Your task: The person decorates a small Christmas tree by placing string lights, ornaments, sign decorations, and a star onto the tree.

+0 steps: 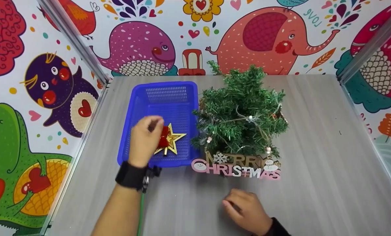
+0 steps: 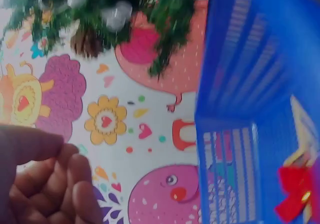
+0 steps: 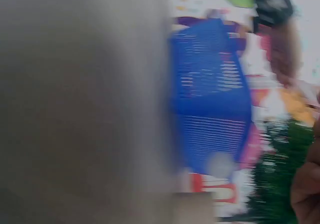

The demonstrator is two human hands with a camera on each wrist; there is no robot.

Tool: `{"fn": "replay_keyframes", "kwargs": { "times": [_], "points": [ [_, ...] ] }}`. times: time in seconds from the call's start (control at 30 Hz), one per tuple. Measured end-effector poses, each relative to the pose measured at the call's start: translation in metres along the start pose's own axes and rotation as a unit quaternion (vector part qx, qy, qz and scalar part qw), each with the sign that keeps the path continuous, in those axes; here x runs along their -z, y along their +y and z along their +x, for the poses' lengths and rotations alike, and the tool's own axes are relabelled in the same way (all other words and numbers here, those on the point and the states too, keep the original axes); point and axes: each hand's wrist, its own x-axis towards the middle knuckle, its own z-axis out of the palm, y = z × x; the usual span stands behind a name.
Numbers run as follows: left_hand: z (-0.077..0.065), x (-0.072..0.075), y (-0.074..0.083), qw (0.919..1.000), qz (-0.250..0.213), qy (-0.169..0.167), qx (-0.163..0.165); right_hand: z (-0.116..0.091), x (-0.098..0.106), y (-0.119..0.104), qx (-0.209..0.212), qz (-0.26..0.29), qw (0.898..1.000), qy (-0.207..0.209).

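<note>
My left hand (image 1: 145,139) hovers above the blue plastic basket (image 1: 164,84), fingers loosely curled, with nothing visible in its grasp. In the left wrist view the thumb lies close to the fingertips. Inside the basket lie a gold star (image 1: 179,135) and a red bow (image 1: 163,139), partly hidden by that hand. Right of the basket stands a small green Christmas tree (image 1: 231,105) with twine, beads and a pinecone (image 2: 86,42). A "Merry Christmas" sign (image 1: 244,171) is at its front. Near the sign, low over the table, my right hand (image 1: 246,208) is loosely curled and holds nothing visible.
The grey wood-grain table (image 1: 317,157) is enclosed by printed cartoon walls (image 1: 195,39) with metal corner strips. A green cable (image 1: 140,213) runs beside the left forearm. Much of the right wrist view is blurred and blocked by a grey surface.
</note>
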Motion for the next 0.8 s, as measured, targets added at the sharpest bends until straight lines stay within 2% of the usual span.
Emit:
{"fn": "replay_keyframes", "kwargs": {
  "times": [0.1, 0.17, 0.2, 0.27, 0.37, 0.43, 0.5, 0.6, 0.73, 0.8],
  "points": [
    [0.035, 0.001, -0.010, 0.9970, 0.050, -0.057, 0.014, -0.013, -0.010, 0.007, -0.107, 0.029, 0.992, -0.063],
    [0.054, -0.001, -0.023, 0.9883, 0.095, -0.119, 0.006, -0.016, -0.013, 0.010, -0.168, 0.055, 0.981, -0.078],
    [0.062, -0.003, -0.030, 0.9805, 0.117, -0.158, 0.000, -0.017, -0.014, 0.011, -0.190, 0.061, 0.977, -0.081],
    [0.072, -0.008, -0.046, 0.9562, 0.156, -0.248, -0.006, -0.017, -0.014, 0.012, -0.209, 0.064, 0.972, -0.082],
    [0.079, -0.015, -0.065, 0.9072, 0.200, -0.370, 0.004, -0.017, -0.014, 0.014, -0.208, 0.058, 0.973, -0.084],
    [0.080, -0.018, -0.074, 0.8804, 0.231, -0.414, 0.015, -0.017, -0.014, 0.014, -0.206, 0.055, 0.973, -0.087],
    [0.081, -0.021, -0.079, 0.8652, 0.261, -0.428, 0.014, -0.017, -0.012, 0.013, -0.211, 0.053, 0.972, -0.090],
    [0.082, -0.022, -0.084, 0.8584, 0.293, -0.421, 0.000, -0.016, -0.009, 0.013, -0.221, 0.051, 0.970, -0.092],
    [0.083, -0.024, -0.089, 0.8569, 0.302, -0.418, -0.008, -0.016, -0.003, 0.014, -0.237, 0.034, 0.966, -0.093],
    [0.082, -0.026, -0.092, 0.8587, 0.298, -0.417, -0.012, -0.015, 0.000, 0.015, -0.248, 0.022, 0.964, -0.093]
  ]
}}
